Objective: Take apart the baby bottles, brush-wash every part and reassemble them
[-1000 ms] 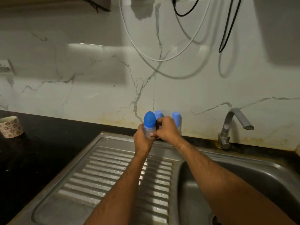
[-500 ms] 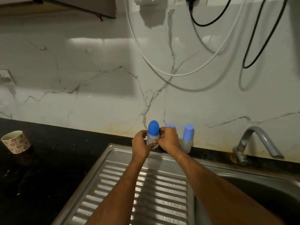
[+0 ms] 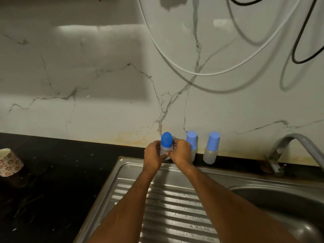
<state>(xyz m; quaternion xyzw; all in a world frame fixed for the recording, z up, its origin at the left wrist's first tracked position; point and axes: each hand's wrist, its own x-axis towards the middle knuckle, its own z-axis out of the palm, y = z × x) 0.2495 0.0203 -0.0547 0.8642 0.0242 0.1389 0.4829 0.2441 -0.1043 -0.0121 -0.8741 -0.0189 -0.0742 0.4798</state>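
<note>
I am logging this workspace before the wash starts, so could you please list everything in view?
baby bottles: 3, clear with blue caps, against the wall behind the drainboard; rounded-cap bottle held, middle bottle, right bottle
paper cup: 1, white with red flowers, left on the counter
counter: 1, black
sink: 1, steel, ribbed drainboard
tap: 1, grey, right
cables: white cable, black cable, hanging on the wall
left hand: grips the rounded-cap bottle
right hand: grips it too

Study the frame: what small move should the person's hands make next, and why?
Probably twist or pull the rounded dark-blue cap off the small clear bottle. Both the left hand and the right hand hold it, capped, at the steel sink's back edge.
</note>
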